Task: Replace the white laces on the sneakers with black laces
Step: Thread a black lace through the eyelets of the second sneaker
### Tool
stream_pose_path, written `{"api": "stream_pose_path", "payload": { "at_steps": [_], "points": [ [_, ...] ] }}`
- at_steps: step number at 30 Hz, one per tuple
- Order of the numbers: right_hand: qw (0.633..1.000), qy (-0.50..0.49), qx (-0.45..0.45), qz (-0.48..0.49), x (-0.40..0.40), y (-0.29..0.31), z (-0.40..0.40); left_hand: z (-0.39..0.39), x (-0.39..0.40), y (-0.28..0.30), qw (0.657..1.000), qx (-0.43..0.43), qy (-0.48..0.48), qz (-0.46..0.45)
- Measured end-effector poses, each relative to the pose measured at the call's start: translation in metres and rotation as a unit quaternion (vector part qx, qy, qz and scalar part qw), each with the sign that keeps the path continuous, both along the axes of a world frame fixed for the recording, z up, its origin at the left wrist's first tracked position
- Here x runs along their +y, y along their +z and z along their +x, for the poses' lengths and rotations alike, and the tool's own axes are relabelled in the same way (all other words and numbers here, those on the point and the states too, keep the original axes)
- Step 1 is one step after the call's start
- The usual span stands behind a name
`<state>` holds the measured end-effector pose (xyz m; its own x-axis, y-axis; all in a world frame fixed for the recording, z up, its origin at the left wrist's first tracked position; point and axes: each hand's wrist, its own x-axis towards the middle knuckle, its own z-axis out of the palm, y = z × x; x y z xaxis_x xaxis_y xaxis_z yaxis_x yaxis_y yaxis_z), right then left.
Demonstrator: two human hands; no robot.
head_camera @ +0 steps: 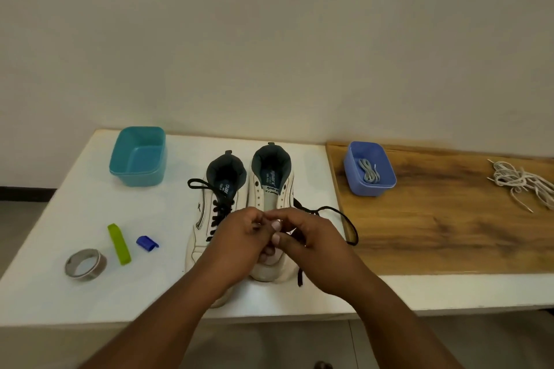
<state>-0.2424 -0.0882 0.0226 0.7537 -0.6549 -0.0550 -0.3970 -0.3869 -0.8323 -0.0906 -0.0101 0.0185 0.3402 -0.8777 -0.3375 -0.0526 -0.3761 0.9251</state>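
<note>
At frame centre on the counter point(90, 195), my left grip point(239, 234) and right grip point(302, 237) both pinch the black lace point(344, 217) over the right sneaker point(271, 189); it's limp and light, best held near its stiff tip.

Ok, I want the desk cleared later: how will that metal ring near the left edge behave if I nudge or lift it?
The metal ring lies flat on the white table, so a nudge would probably slide it, not roll it. It looks rigid and thin-walled, likely light. Its shiny surface may be slippery; tipped onto its edge, it could well roll off.
</note>
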Motion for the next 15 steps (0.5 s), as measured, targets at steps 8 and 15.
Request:
{"api": "stream_pose_path", "payload": {
  "at_steps": [8, 15],
  "points": [
    [0.994, -0.079, 0.054, -0.046, -0.0125, 0.0004, 0.0049, 0.0095, 0.0008, -0.0063, 0.990, 0.141, 0.018, 0.014],
    [0.998, -0.034, 0.048, 0.020, -0.0088, -0.0006, 0.0082, 0.0077, -0.0040, -0.0003, 0.999, 0.049, -0.001, 0.012]
  ]
}}
